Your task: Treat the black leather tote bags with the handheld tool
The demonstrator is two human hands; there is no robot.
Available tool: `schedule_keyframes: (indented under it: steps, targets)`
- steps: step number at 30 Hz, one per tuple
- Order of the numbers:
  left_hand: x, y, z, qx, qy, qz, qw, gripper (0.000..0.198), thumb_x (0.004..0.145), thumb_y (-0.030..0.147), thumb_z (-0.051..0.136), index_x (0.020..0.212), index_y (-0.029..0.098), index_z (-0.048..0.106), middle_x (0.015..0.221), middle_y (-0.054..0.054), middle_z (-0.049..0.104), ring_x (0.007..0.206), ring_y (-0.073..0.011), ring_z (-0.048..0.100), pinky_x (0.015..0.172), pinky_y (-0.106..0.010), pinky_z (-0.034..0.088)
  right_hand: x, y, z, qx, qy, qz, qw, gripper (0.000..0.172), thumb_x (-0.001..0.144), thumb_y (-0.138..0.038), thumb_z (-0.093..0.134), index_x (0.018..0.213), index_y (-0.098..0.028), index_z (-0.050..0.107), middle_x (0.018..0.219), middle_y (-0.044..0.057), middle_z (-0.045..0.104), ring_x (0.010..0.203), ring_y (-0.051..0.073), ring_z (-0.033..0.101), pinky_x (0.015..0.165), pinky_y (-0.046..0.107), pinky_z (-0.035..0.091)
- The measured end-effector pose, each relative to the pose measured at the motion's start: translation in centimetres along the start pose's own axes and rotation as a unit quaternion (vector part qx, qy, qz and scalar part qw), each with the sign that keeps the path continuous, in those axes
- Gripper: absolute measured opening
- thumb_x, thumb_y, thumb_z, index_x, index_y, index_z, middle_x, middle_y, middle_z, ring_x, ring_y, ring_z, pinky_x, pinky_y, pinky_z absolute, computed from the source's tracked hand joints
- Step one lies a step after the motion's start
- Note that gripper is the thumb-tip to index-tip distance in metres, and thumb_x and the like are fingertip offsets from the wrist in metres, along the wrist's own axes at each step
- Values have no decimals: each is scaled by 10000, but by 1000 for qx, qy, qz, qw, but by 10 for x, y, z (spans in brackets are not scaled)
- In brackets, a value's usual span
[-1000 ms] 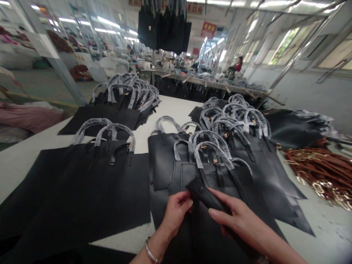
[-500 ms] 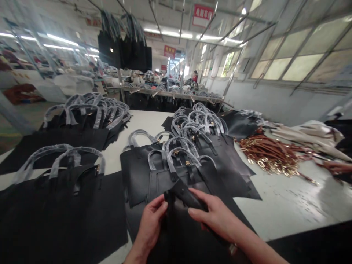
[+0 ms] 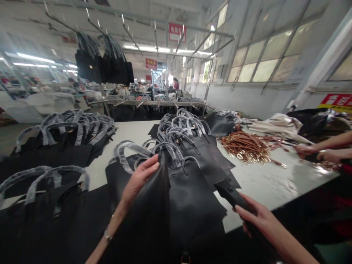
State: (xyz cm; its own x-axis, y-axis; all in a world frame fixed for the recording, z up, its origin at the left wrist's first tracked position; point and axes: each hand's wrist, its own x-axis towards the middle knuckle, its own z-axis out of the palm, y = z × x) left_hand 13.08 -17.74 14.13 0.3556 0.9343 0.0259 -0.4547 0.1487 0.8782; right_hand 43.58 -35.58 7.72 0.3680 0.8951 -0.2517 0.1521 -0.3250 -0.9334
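Observation:
My left hand (image 3: pixel 140 178) is closed on the top edge of a black leather bag panel (image 3: pixel 143 220) and holds it up at a slant. To the right, my right hand (image 3: pixel 257 216) grips a black leather strap (image 3: pixel 227 192); its broad flat end points up and left, and the rest runs back under my forearm, partly hidden. Between my hands lies another black bag panel (image 3: pixel 196 198). Just beyond are black bag pieces with plastic-wrapped handles (image 3: pixel 184 126), stacked in overlapping layers.
More black pieces with wrapped handles (image 3: pixel 66 126) cover the table's left side. Brown straps with gold clasps (image 3: pixel 246 146) are heaped at the right on the white table (image 3: pixel 277 183). A co-worker's hands (image 3: pixel 327 154) work at the far right. Black bags (image 3: pixel 101 64) hang from an overhead rack.
My hands have parted from close together at the centre. The left has raised the panel's edge up and left; the right has moved right with the strap. The view has turned right.

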Motion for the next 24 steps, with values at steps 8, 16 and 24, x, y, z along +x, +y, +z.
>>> schedule_keyframes:
  steps: [8, 16, 24]
  targets:
    - [-21, -148, 23, 660, -150, 23, 736, 325, 788, 168, 605, 1107, 137, 659, 1126, -147, 638, 1047, -309, 588, 936, -478, 456, -6, 21, -7, -20, -20, 33, 999, 772, 737, -524, 650, 1361, -155, 384, 780, 19, 632, 457, 128, 562, 382, 230, 456]
    - [-62, -205, -13, 690, -87, 139, 705, 402, 824, 149, 539, 1226, 140, 555, 1330, -132, 517, 1242, -284, 449, 1033, -487, 388, 12, 31, 29, -68, -192, 105, 973, 651, 775, -430, 601, 1344, -160, 436, 681, -25, 586, 413, 92, 550, 353, 168, 414]
    - [-59, -207, -15, 645, -75, 175, 740, 349, 796, 144, 568, 1144, 157, 581, 1254, -122, 565, 1191, -282, 482, 993, -498, 420, 35, 7, 55, -116, -234, 104, 960, 568, 798, -376, 570, 1329, -200, 471, 697, -36, 573, 398, 77, 546, 332, 147, 401]
